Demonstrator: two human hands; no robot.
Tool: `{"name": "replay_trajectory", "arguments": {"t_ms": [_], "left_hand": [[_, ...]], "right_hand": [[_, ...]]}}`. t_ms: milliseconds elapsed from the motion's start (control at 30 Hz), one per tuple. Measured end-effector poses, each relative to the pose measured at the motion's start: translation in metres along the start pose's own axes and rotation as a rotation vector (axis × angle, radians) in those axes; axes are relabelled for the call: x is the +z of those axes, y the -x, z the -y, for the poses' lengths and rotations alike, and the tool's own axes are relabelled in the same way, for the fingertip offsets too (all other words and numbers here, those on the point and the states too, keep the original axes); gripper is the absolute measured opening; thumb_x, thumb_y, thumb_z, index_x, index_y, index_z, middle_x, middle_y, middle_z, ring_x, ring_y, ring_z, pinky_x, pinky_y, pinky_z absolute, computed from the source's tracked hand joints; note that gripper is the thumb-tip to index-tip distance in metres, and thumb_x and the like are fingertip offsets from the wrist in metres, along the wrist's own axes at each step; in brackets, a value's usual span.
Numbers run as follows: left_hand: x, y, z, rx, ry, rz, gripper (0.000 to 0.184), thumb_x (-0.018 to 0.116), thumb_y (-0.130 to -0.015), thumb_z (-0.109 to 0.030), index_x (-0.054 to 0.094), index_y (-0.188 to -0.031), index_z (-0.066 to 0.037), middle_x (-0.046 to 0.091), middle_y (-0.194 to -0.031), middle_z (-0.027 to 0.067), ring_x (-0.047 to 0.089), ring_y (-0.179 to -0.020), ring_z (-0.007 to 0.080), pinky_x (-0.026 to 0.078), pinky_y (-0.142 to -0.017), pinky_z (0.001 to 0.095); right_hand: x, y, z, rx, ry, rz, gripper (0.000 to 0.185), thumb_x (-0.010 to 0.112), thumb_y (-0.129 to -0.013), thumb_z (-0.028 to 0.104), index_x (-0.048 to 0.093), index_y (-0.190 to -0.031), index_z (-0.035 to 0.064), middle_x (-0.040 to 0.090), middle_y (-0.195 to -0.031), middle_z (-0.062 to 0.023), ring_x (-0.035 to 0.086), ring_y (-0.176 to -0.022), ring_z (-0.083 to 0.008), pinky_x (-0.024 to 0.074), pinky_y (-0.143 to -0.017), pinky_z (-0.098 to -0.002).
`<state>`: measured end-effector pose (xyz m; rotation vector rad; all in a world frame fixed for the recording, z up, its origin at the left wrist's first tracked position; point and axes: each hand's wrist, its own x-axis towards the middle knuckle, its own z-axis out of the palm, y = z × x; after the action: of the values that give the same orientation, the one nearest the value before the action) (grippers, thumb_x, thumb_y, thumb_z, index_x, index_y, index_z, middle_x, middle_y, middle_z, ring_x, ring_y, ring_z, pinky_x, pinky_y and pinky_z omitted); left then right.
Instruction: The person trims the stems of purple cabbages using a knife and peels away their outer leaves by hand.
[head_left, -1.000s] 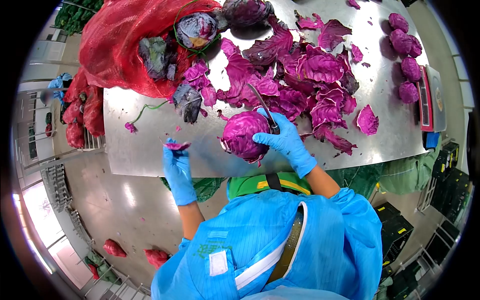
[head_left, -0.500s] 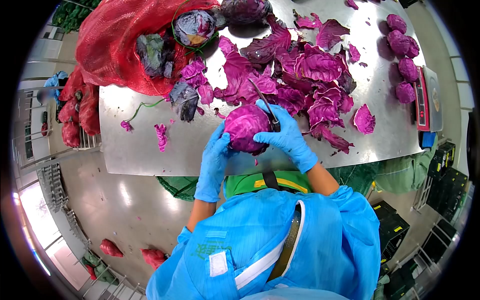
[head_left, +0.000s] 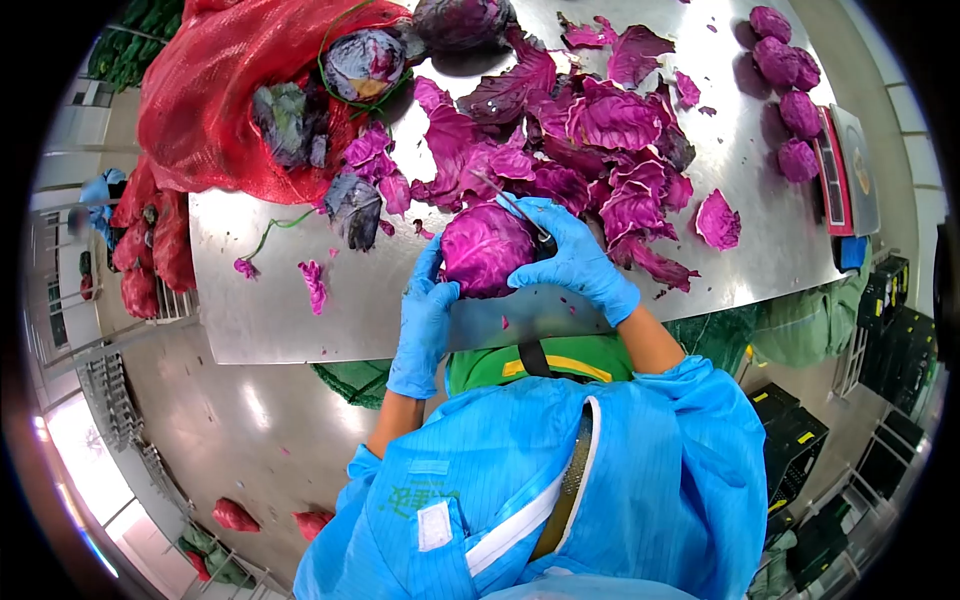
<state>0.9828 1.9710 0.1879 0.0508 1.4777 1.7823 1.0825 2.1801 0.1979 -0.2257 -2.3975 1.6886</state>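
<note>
A round, shiny red cabbage [head_left: 487, 252] is held just above the near part of the steel table. My left hand [head_left: 428, 315], in a blue glove, grips its left side with fingers curled around it. My right hand [head_left: 578, 262], also gloved, holds a knife [head_left: 543, 237] by its dark handle, while the thumb presses on the cabbage's right side. The thin blade points up and left, past the top of the cabbage. Beyond both hands lies a heap of loose purple cabbage leaves [head_left: 625, 125].
A red mesh sack [head_left: 225, 95] with dark, untrimmed cabbages lies at the upper left of the steel table [head_left: 270, 330]. Several smaller purple cabbages [head_left: 798, 113] line the right side, beside a red scale [head_left: 833, 170]. Black crates [head_left: 795, 450] stand on the floor at right.
The cabbage has turned slightly in my hands, and its dark underside shows less. My grip on cabbage and knife stays. The whole view has shifted a little, moving the table's contents leftward.
</note>
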Motion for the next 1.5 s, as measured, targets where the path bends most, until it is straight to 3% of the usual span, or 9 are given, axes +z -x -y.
{"name": "replay_trajectory", "arguments": {"t_ms": [233,433,600,800,1000,1200,1333,1367,1500], "left_hand": [[-0.04,0.008,-0.012,0.383,-0.896,0.244,0.079,0.051,-0.074,-0.002,0.027,-0.149,-0.003,0.035,-0.15,0.0186,0.036,-0.138,0.028,0.028,-0.114,0.0384],[0.033,0.007,-0.038,0.436,-1.201,0.083,0.122,0.088,-0.058,-0.037,0.016,-0.15,-0.004,0.033,-0.146,0.0223,0.034,-0.134,0.0417,0.035,-0.108,0.0469],[0.016,0.003,-0.022,0.569,-1.265,0.08,0.13,0.09,-0.054,-0.041,0.012,-0.15,-0.003,0.031,-0.147,0.0224,0.035,-0.132,0.0411,0.036,-0.107,0.0469],[0.009,0.008,-0.03,0.441,-1.061,0.051,0.124,0.09,-0.056,-0.034,0.016,-0.151,-0.003,0.031,-0.148,0.0209,0.041,-0.13,0.0336,0.037,-0.107,0.0421],[-0.021,0.013,-0.028,0.337,-0.362,-0.026,0.112,0.09,-0.057,-0.022,0.029,-0.149,-0.007,0.042,-0.138,0.013,0.047,-0.124,0.0236,0.04,-0.106,0.0376],[-0.017,-0.005,-0.005,0.483,-0.432,0.04,0.099,0.083,-0.065,-0.032,0.032,-0.146,-0.004,0.045,-0.14,0.0121,0.046,-0.127,0.0272,0.035,-0.11,0.0414],[0.018,-0.004,0.007,0.399,-0.224,0.112,0.09,0.073,-0.075,-0.027,0.027,-0.149,-0.004,0.046,-0.14,0.0141,0.048,-0.126,0.0267,0.032,-0.111,0.0417],[0.026,0.0,0.008,0.395,-0.156,0.021,0.092,0.074,-0.074,-0.026,0.027,-0.149,-0.004,0.04,-0.146,0.0143,0.042,-0.132,0.0257,0.03,-0.112,0.0418],[0.019,-0.014,-0.002,0.429,-0.533,0.163,0.1,0.08,-0.068,-0.016,0.024,-0.15,-0.005,0.032,-0.151,0.0134,0.032,-0.138,0.0253,0.027,-0.115,0.0415]], "right_hand": [[-0.001,-0.013,-0.007,0.017,-0.075,0.056,0.09,0.085,-0.064,0.043,0.047,-0.142,0.0157,0.05,-0.139,-0.0111,0.045,-0.128,-0.0276,0.0329,-0.11,-0.0388],[0.023,-0.014,-0.001,0.076,-0.452,0.206,0.059,0.076,-0.079,0.026,0.057,-0.133,0.012,0.057,-0.133,-0.0079,0.048,-0.127,-0.0201,0.0347,-0.11,-0.0366],[0.033,0.0,0.017,-0.1,0.29,-0.07,0.044,0.071,-0.079,0.021,0.062,-0.12,0.0071,0.065,-0.109,-0.011,0.066,-0.09,-0.0258,0.0541,-0.08,-0.036],[0.018,0.01,-0.013,-0.209,0.68,-0.336,0.022,0.067,-0.075,0.021,0.056,-0.087,0.0056,0.056,-0.077,-0.0109,0.06,-0.07,-0.0265,0.0488,-0.057,-0.0399],[-0.025,0.043,0.001,0.153,0.727,-0.536,0.052,0.07,-0.076,0.005,0.058,-0.127,0.0058,0.063,-0.113,-0.0147,0.064,-0.095,-0.0266,0.0533,-0.079,-0.0339],[0.007,0.025,0.052,-0.07,0.152,-0.148,0.066,0.075,-0.079,0.036,0.053,-0.133,0.0039,0.054,-0.132,-0.016,0.05,-0.124,-0.0303,0.0411,-0.104,-0.0386],[0.025,0.027,0.01,0.017,-0.014,-0.19,0.066,0.071,-0.081,0.041,0.054,-0.129,-0.0013,0.055,-0.13,-0.0203,0.051,-0.123,-0.0338,0.0413,-0.104,-0.0377],[0.023,0.027,0.004,-0.03,0.07,-0.215,0.061,0.072,-0.082,0.034,0.053,-0.132,0.0031,0.059,-0.116,-0.0166,0.061,-0.099,-0.0282,0.0511,-0.082,-0.0375],[0.015,0.031,-0.015,-0.033,0.207,-0.164,0.054,0.067,-0.082,0.035,0.057,-0.126,0.0046,0.059,-0.107,-0.0148,0.062,-0.085,-0.0275,0.0516,-0.073,-0.0389]]}}
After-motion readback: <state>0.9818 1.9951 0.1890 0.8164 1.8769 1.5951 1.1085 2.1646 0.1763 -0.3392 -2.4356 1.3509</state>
